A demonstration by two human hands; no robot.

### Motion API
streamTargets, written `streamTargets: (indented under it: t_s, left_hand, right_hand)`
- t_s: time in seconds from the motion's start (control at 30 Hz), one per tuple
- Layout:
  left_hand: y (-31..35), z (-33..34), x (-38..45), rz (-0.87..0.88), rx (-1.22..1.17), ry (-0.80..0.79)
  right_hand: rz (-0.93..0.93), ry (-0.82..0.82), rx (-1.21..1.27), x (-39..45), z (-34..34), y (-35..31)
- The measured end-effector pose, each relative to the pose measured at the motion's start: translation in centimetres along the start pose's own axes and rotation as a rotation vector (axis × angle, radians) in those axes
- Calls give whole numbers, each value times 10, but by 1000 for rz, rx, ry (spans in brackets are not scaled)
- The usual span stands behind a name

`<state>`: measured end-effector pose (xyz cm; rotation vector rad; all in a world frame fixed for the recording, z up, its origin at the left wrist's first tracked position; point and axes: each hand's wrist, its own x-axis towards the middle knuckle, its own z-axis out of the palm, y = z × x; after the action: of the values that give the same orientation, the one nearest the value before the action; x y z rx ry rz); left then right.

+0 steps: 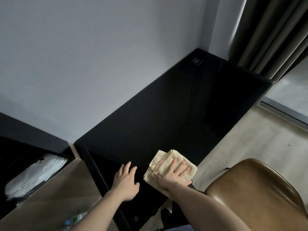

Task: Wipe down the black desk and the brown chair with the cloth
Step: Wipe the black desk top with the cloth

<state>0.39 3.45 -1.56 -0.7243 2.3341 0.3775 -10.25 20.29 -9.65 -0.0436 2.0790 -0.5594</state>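
Two hands are down on the near end of the black desk point(166, 104). Right hand point(173, 176) lies flat with fingers spread on the folded beige cloth point(168, 161), pressing it rather than pinching it, so that grip is open, palm doing the work. Left hand point(126, 180) rests bare on the desk just beside it, fingers straight, holding nothing; looks like it's just bracing. Brown chair point(255, 190) sits right at the desk's near corner, close by the right forearm, and I'd guess it's not been wiped yet.

For this step I'd keep the palm flat and the cloth folded so the pressure stays even, then run long overlapping passes away from the body along the desk toward the far corner by the wall point(100, 55) and the curtain point(270, 34). Matte black shows streaks, so follow the edges too. There's a small white marking point(197, 61) near that far corner, too small to read
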Motion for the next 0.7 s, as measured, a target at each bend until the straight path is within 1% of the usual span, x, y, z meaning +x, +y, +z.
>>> streamTargets:
  t_s: [0.1, 0.37, 0.47, 0.6, 0.7]
  left_hand:
    - [23, -12, 18, 20, 5, -24]
    - [88, -55, 96, 54, -1, -47]
    - [110, -68, 117, 72, -10, -48]
    - [129, -80, 130, 74, -35, -38]
    - [131, -81, 125, 73, -33, -43]
  right_hand:
    - [56, 16, -32, 16, -24, 2]
    - [141, 84, -66, 75, -129, 8]
    - [203, 103, -55, 96, -164, 7]
    - [242, 112, -46, 111, -200, 0]
    - [239, 115, -53, 113, -208, 2]
